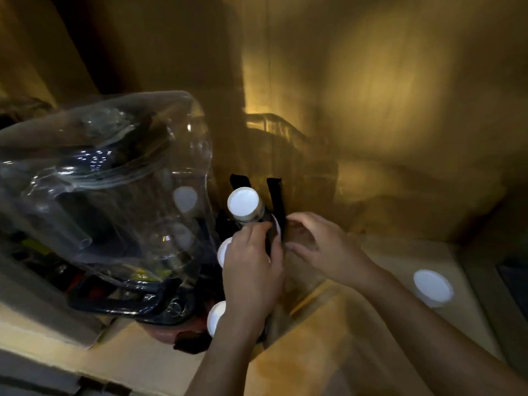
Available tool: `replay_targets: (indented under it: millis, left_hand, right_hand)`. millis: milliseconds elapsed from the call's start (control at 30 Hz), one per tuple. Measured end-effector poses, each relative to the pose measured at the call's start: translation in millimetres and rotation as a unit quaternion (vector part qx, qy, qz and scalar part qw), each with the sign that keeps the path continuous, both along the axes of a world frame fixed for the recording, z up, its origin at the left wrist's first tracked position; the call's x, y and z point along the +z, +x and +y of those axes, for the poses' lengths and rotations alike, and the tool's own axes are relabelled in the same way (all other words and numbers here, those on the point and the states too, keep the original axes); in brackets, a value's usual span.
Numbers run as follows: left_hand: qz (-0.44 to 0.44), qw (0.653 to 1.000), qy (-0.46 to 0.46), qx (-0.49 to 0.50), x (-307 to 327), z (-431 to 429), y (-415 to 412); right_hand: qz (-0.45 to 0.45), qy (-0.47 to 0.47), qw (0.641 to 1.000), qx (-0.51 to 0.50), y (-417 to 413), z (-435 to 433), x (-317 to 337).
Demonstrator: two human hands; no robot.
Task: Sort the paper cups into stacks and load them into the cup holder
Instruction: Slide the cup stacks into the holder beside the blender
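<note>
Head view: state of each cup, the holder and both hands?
White paper cup stack: upright, in black cup holder.
Lone white cup: on the counter, right, apart.
Left hand: grips something at the holder.
Right hand: curled, contents unclear.

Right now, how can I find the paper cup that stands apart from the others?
Start at the big clear water bottle on the left, then look past both hands to the far right. A lone white cup sits on the tan surface there, well away from the cup holder.
</note>
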State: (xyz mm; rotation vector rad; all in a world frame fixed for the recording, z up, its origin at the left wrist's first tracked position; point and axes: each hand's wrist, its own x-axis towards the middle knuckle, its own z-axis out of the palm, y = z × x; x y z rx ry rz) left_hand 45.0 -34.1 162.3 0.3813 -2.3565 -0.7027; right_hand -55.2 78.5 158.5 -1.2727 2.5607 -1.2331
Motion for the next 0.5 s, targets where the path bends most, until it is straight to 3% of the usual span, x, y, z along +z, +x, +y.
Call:
replay_targets:
  millis: [233, 367, 433, 500]
  left_hand:
    - [-0.097, 0.981, 0.060, -0.155, -31.4, 71.3, -42.0]
    - [-0.179, 0.956, 0.110, -0.203, -63.4, 112.2, -62.1]
    - [-0.237, 0.930, 0.156, -0.233, -82.0, 129.2, -74.1]
    - [-0.311, 0.872, 0.286, -0.247, -100.3, 143.1, -87.4]
  right_hand:
    - [-0.004, 0.046, 0.985, -0.167, -4.7, 94.1, -10.0]
    - [-0.037, 0.082, 0.956, -0.280, -4.1, 145.6, -29.1]
    - [-0.070, 0.103, 0.936, -0.329, -5.8, 165.1, -40.8]
    - [-0.112, 0.127, 0.920, -0.354, -8.5, 179.7, -54.2]
